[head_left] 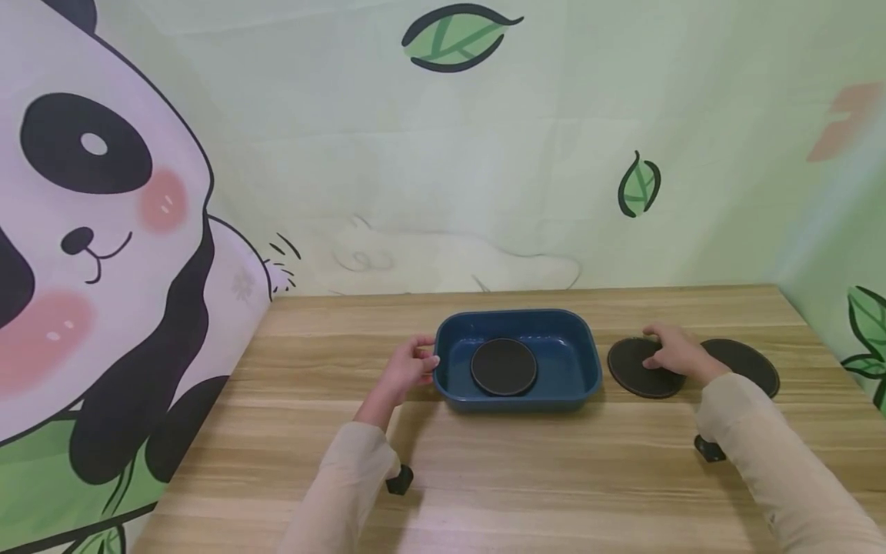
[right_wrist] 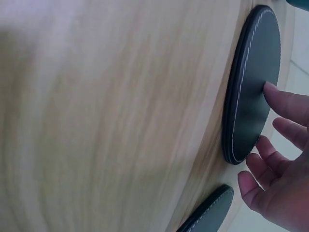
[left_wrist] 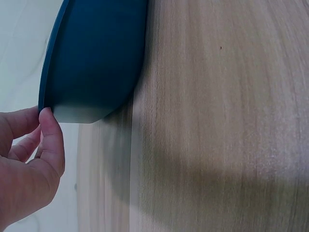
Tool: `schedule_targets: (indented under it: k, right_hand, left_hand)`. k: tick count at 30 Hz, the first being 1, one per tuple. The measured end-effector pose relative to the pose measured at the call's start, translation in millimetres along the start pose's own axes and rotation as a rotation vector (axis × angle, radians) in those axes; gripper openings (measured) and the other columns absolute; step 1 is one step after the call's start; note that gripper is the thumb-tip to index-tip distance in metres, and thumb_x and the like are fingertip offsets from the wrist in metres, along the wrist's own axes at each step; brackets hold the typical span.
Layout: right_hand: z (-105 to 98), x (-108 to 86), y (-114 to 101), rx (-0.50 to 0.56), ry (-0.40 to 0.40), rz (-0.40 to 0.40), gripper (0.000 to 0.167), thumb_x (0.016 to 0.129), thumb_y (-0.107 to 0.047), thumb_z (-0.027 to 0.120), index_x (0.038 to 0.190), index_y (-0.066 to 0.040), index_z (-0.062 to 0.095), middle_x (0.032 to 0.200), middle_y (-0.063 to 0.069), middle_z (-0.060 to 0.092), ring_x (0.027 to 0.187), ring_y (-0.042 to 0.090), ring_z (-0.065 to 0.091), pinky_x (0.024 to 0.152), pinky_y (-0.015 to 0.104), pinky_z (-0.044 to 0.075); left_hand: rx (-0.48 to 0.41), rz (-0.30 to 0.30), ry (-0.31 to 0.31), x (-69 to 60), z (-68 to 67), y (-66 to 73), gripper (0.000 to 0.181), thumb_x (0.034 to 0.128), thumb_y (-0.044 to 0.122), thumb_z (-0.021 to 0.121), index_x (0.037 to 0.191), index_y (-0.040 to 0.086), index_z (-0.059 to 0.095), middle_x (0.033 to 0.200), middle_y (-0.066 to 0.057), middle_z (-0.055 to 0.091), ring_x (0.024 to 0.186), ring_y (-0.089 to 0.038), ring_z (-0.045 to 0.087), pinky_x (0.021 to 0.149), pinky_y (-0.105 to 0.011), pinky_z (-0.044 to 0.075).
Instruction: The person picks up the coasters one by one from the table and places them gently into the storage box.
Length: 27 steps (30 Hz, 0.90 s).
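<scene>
A blue rectangular baking dish (head_left: 564, 365) stands on the table, with a round black coaster (head_left: 504, 368) lying inside it. At the dish's left end, my left hand (head_left: 407, 368) pinches the rim between thumb and fingers, as the left wrist view confirms at the dish's edge (left_wrist: 96, 63). To the right of the dish lies a second black coaster (right_wrist: 256, 92), white-stitched and layered at its edge. My right hand (head_left: 674, 354) is over it, thumb touching its top and fingers spread near its edge. A third coaster (head_left: 751, 365) lies farther right, partly hidden by that hand.
The wood-grain table (head_left: 526, 477) reaches back to a light green cloth backdrop (head_left: 484, 154) printed with a panda and leaves. Small black objects sit by both wrists, at the left sleeve (head_left: 346, 469) and the right sleeve (head_left: 768, 454).
</scene>
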State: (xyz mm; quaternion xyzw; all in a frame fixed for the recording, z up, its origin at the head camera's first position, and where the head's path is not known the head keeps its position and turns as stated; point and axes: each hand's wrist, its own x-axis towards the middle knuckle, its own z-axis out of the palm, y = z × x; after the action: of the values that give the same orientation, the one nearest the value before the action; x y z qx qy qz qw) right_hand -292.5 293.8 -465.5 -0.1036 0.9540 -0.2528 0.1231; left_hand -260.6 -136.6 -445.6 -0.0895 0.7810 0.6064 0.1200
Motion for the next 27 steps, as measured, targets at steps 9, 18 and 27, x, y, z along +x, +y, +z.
schedule_targets:
  k: [9,18,27]
  right_hand:
    - [-1.6,-4.7,4.9,-0.057,-0.021,0.016,0.059,0.073,-0.017,0.066,0.121,0.007,0.041,0.119,0.036,0.041,0.106,0.051,0.039,0.085,0.059,0.033]
    - [-4.9,-8.6,4.5,-0.034,-0.052,0.016,0.062,0.072,-0.017,0.067,0.121,0.009,0.039,0.123,0.039,0.035,0.109,0.056,0.031,0.087,0.063,0.027]
    - [-5.4,-9.2,1.9,0.062,-0.094,0.058,0.065,0.075,-0.015,0.066,0.122,0.012,0.031,0.116,0.038,0.038,0.101,0.049,0.040,0.083,0.057,0.034]
  left_hand:
    - [0.016,-0.005,0.010,-0.5,0.6,0.8,0.035,0.0855,0.002,0.053,0.120,0.006,0.048,0.096,-0.011,0.049,0.079,-0.020,0.052,0.064,-0.026,0.050]
    - [-0.017,0.007,-0.003,-3.9,1.4,2.6,0.035,0.0848,0.000,0.054,0.119,0.004,0.048,0.092,-0.008,0.046,0.074,-0.016,0.050,0.065,-0.029,0.049]
    - [-0.025,0.016,-0.010,-0.6,-0.7,-1.6,0.034,0.0852,0.001,0.053,0.119,0.004,0.048,0.092,-0.009,0.046,0.073,-0.016,0.051,0.065,-0.029,0.049]
